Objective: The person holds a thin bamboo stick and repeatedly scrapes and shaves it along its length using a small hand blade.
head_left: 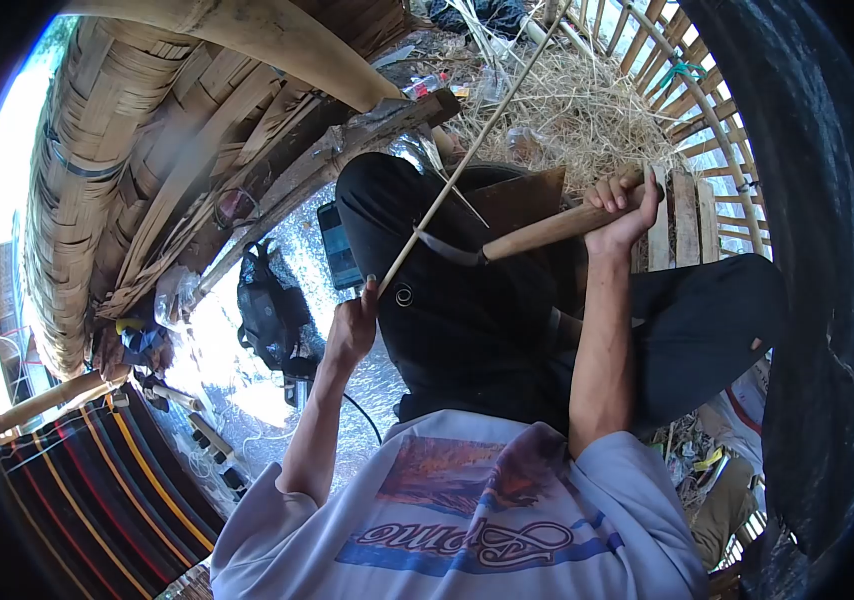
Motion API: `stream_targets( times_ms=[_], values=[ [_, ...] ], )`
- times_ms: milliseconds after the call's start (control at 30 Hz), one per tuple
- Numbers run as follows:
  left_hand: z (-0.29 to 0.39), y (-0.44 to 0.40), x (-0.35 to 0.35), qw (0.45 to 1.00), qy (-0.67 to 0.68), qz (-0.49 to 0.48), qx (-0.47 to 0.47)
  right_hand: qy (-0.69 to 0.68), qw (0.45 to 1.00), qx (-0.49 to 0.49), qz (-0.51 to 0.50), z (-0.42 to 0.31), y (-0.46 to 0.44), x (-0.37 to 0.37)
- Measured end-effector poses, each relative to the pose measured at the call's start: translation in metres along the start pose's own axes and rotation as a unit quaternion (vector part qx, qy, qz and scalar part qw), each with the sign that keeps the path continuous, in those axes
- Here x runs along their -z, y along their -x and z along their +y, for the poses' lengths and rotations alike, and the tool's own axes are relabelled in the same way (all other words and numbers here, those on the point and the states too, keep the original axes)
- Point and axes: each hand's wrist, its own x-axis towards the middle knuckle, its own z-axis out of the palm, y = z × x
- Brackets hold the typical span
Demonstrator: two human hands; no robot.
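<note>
My left hand [352, 325] is closed around the lower end of a long, thin bamboo strip [472, 150], which slants up and away to the right. In my right hand [624, 210] is a knife [547, 232] with a long wooden handle and a short curved blade. The blade's tip lies at the strip, a little above my left hand, over my bent knee. A thin sliver sticks out beside the strip near the blade. On my dark trouser leg there is a small pale curl [404, 295], apparently a shaving.
A phone [339, 245] lies beside my left knee, with a black bag [272, 310] on the shiny sheet. Behind my hands stands a brown board [527, 203]. Woven bamboo [97, 190] rises at left; straw [567, 120] and a slatted bamboo basket [712, 110] are ahead.
</note>
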Motion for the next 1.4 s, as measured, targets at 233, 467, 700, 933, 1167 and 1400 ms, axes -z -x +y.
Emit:
stream_targets(
  times_ms=[233,467,700,933,1167,1400],
  values=[
    [0.007,-0.004,0.006,0.996,-0.014,-0.049,0.075,-0.130,0.980,0.092,0.118,0.000,-0.009,0.017],
    [-0.013,-0.011,0.004,0.997,0.016,-0.075,0.010,-0.125,0.967,0.143,0.167,0.006,-0.013,0.020],
    [-0.007,-0.015,0.006,0.994,0.032,-0.085,0.069,-0.111,0.975,0.098,0.164,0.009,-0.012,0.011],
    [0.007,-0.011,0.005,0.998,0.026,-0.049,0.018,-0.007,0.998,0.013,0.060,0.006,-0.006,-0.002],
    [0.021,-0.005,0.007,0.999,-0.003,-0.032,-0.028,0.003,0.999,0.000,0.053,0.009,-0.006,0.003],
    [0.009,-0.007,-0.003,0.999,-0.046,0.007,-0.020,-0.105,0.957,0.148,0.226,0.004,-0.016,0.023]
  ],
)
